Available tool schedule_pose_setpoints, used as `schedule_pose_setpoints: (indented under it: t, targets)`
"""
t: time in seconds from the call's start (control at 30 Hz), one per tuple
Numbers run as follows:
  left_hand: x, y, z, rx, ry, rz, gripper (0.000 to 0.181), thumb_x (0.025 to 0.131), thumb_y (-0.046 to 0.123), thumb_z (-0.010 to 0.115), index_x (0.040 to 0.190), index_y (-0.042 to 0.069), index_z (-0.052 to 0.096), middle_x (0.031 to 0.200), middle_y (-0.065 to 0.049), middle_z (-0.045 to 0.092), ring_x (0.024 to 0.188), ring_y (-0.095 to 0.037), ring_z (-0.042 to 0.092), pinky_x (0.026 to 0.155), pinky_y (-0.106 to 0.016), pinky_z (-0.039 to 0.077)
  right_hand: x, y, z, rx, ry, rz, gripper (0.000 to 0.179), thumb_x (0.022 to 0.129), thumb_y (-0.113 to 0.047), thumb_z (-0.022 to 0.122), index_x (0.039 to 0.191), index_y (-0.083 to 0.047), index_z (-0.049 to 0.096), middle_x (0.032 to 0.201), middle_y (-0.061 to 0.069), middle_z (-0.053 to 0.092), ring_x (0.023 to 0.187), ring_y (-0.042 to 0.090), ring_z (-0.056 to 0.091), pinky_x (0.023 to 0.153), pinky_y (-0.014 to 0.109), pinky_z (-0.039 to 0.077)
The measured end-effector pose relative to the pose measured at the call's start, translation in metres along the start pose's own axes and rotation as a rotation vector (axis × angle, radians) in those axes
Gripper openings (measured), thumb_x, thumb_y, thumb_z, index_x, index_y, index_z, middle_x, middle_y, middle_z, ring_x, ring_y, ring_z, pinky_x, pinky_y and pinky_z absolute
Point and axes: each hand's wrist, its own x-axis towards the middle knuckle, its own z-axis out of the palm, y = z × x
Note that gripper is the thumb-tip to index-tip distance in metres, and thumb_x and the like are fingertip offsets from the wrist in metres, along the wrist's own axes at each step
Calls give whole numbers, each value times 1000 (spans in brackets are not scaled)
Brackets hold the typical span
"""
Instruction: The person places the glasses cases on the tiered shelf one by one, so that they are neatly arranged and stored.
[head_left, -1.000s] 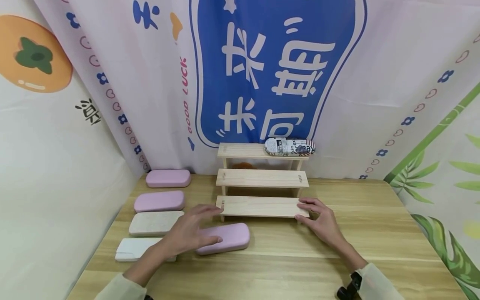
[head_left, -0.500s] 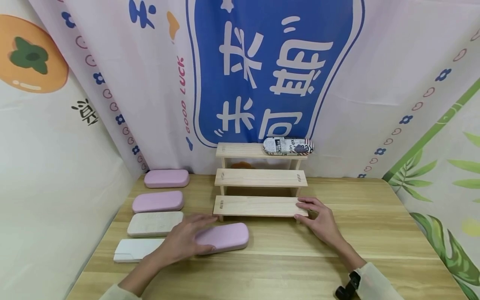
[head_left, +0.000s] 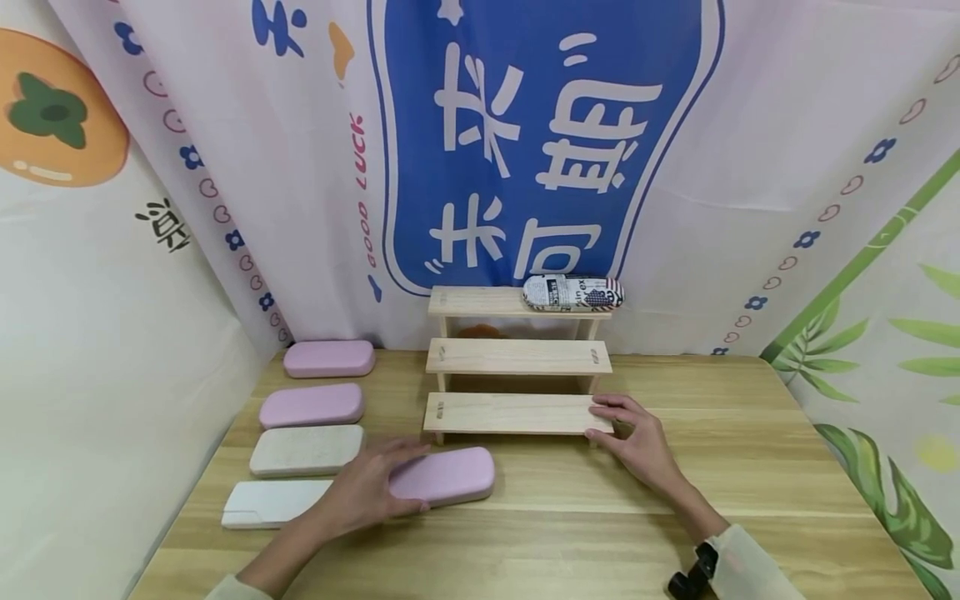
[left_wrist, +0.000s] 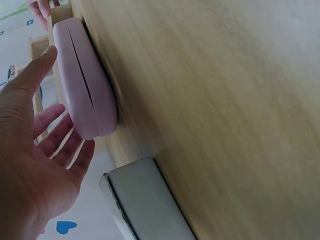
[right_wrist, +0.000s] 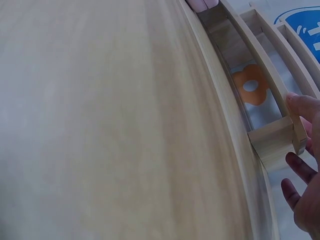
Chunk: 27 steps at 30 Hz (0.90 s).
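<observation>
My left hand (head_left: 371, 483) is at the left end of a pink glasses case (head_left: 442, 476) on the table. Its thumb lies along the near side and its fingers reach past the far side. In the left wrist view, that hand's fingers are spread and relaxed, with a gap between palm and case (left_wrist: 82, 80). A three-tier wooden display stand (head_left: 517, 414) is behind the case. My right hand (head_left: 637, 440) pinches the right end of its lowest shelf, thumb at the front edge. In the right wrist view, the thumb (right_wrist: 300, 105) overlaps the shelf's end.
A newsprint-patterned glasses case (head_left: 573, 293) lies on the top shelf at right. Along the table's left side are two pink cases (head_left: 328, 358), a pale grey case (head_left: 307, 451) and a white case (head_left: 270, 504). A printed curtain (head_left: 675, 250) hangs behind the table.
My left hand has moved down and back from near the lowest shelf's left end to around the pink case's left end. My right hand stays at the shelf.
</observation>
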Motion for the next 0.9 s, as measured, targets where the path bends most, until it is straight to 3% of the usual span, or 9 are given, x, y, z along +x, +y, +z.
schedule_pose_setpoints:
  t: [0.3,0.5,0.67,0.9]
  targets:
    - [2,-3,4,-18,-1,31,75,71,38,98,134,9,72,131,-14,72,121,-35,67,100,-54,57,0,-5,2,14,20,5,38,80,1,90,116,1,79,130,19,71,123,41,63,103,4,40]
    - [3,-4,7,-28,-11,28,76,70,38,99,134,7,72,129,-14,72,118,-35,69,99,-54,57,2,-27,0,34,30,-8,37,78,9,88,113,10,77,127,28,69,121,50,62,105,6,40]
    - [3,-5,9,-20,-12,32,77,68,38,99,134,8,72,128,-12,72,116,-33,70,97,-52,58,3,-42,-4,37,26,-8,36,78,9,88,112,11,76,126,29,69,121,50,62,106,6,40]
    - [6,-5,8,-23,-36,33,77,67,35,100,133,6,72,127,-13,74,117,-34,69,101,-53,56,2,-41,-4,48,34,-14,36,78,9,88,112,10,76,126,28,69,120,49,62,105,7,41]
